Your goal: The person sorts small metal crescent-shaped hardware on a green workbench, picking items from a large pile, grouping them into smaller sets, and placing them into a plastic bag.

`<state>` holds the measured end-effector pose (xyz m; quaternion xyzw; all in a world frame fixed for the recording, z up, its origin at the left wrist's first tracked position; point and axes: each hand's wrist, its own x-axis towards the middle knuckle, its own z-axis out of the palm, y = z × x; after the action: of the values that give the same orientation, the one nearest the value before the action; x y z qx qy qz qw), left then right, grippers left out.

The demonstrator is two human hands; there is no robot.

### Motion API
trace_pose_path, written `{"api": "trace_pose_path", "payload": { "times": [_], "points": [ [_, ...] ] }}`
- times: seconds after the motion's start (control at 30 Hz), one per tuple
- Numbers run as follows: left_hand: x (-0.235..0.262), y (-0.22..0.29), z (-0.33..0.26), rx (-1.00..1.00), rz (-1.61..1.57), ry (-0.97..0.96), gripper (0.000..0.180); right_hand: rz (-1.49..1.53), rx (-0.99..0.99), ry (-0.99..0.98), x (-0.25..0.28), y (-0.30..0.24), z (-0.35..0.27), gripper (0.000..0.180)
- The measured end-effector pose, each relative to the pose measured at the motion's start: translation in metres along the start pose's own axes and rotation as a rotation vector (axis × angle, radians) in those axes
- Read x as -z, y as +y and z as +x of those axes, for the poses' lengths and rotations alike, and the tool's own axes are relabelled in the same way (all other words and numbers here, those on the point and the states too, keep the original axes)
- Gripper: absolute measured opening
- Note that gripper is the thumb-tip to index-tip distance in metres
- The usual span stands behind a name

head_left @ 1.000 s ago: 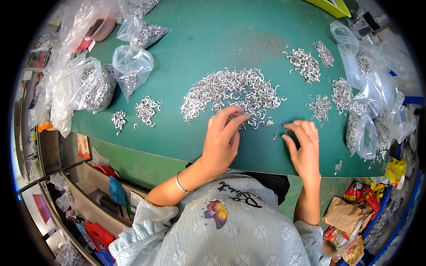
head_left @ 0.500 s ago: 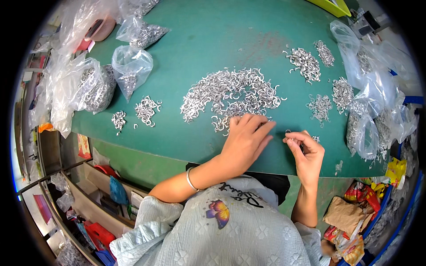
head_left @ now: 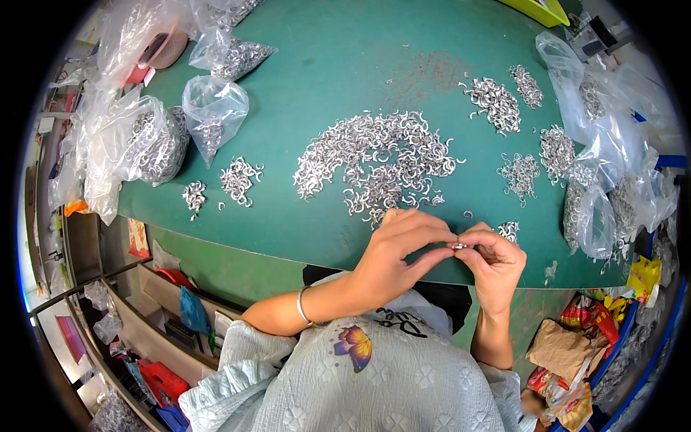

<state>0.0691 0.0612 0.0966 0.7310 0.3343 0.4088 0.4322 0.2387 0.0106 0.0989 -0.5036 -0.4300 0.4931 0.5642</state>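
Observation:
My left hand [head_left: 403,248] and my right hand [head_left: 498,258] meet fingertip to fingertip over the near part of the green table. Pinched between them is a small silver curved metal piece [head_left: 458,246], mostly covered by fingers. Just beyond my left hand spreads a large heap of silver C-shaped metal pieces [head_left: 403,140], with its near edge close to my knuckles. One loose piece [head_left: 468,214] lies beyond my right fingertips. A small pile of metal pieces [head_left: 508,230] is partly hidden behind my right hand.
Several smaller piles, such as the curved pieces [head_left: 495,106] and thin rings [head_left: 518,175], lie to the right. Clear plastic bags of metal parts [head_left: 155,147] line the left side; more bags [head_left: 594,216] stand at right. A yellow-green tray [head_left: 536,10] sits at the far edge.
My left hand has come away from the heap, moving right and nearer to meet my right hand. Both now pinch the small piece. My right fingertips have shifted slightly nearer to me.

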Motion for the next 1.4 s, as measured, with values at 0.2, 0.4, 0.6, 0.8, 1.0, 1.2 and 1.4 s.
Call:
{"api": "trace_pose_path", "payload": {
  "times": [0.2,0.4,0.6,0.8,1.0,1.2,1.4],
  "points": [
    [0.004,0.003,0.000,-0.047,0.011,0.023,0.020,-0.125,0.104,0.011,-0.002,-0.003,0.000,0.018],
    [0.005,0.007,-0.001,-0.050,0.006,0.039,0.021,-0.148,0.157,0.003,-0.004,-0.004,-0.001,0.021],
    [0.005,-0.002,0.001,-0.008,0.022,0.067,0.021,-0.172,0.154,0.008,-0.006,0.006,0.003,0.025],
    [0.010,-0.001,0.014,-0.001,0.052,0.019,0.019,-0.098,0.076,0.025,-0.010,0.005,0.015,0.022],
    [0.032,-0.022,0.055,0.449,-0.282,-0.177,0.006,-0.126,-0.024,0.081,0.004,0.009,0.023,0.018],
    [0.082,-0.044,0.270,0.194,-0.837,0.166,0.025,-0.240,-0.025,0.014,0.005,0.012,0.027,0.016],
    [0.049,-0.047,0.276,0.497,-0.509,-0.200,0.038,-0.340,0.015,-0.019,0.007,0.008,0.025,0.015]
  ]
}}
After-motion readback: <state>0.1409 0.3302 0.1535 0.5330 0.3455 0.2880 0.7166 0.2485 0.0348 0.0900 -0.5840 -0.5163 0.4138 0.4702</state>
